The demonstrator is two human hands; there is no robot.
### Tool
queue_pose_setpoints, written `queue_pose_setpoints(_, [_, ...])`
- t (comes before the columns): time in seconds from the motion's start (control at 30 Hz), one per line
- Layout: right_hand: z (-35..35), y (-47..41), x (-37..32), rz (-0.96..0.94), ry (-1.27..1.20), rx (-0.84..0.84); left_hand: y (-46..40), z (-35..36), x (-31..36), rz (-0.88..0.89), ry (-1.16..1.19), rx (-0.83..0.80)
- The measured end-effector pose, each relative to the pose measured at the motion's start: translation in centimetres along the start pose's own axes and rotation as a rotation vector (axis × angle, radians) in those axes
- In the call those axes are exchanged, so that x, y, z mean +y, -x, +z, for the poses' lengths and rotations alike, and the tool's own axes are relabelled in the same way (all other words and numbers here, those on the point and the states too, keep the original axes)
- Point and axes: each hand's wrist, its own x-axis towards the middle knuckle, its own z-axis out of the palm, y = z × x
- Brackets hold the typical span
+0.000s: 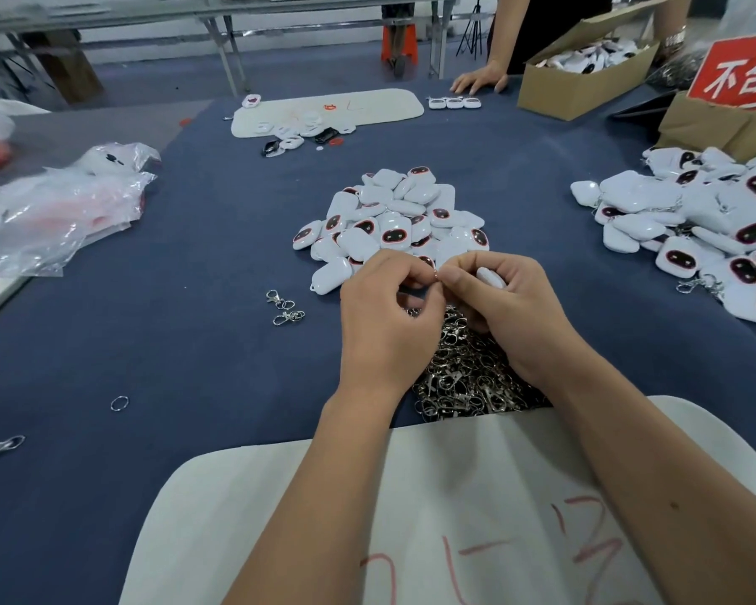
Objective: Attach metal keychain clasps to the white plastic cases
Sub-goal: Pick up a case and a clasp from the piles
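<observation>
Head view: both hands meet above the dark blue cloth table (193,264), the left hand (389,307) pinching a small metal ring (435,275) at its fingertips while the right hand (507,299) curls around a white rounded plastic case (492,277) and pinches at the same spot. Directly beneath lies a heap of silver metal keychain clasps (468,377), partly hidden by the wrists, with a central pile of white cases with dark oval faces (393,216) just beyond. Two loose clasps (285,308) lie left of the hands, a second pile of cases (708,229) far right, clear plastic bags (57,207) far left.
</observation>
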Motion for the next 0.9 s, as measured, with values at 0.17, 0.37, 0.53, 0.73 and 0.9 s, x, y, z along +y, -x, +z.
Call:
queue_pose_setpoints(0.17, [-0.2,0.0,0.1,-0.002,0.016,-0.057,-0.2,-0.3,-0.1,-0.12,0.021,0.083])
queue_pose_setpoints(0.37, [0.5,0.2,0.3,-0.111,0.18,0.041,-0.4,-0.7,-0.1,-0.165,-0.009,0.048])
queue_pose_setpoints(0.53, [0.7,0.3,0.2,-0.187,0.326,0.052,-0.3,-0.8,-0.2,-0.129,-0.001,-0.036])
queue_pose_setpoints(0.73, [0.8,0.6,-0.3,-0.188,0.335,0.091,-0.2,-1.0,-0.4,-0.078,-0.026,-0.033])
queue_pose_setpoints(0.9, [0.9,0.6,-0.1,-0.192,0.366,0.114,-0.2,-1.1,-0.4,-0.086,0.016,-0.05])
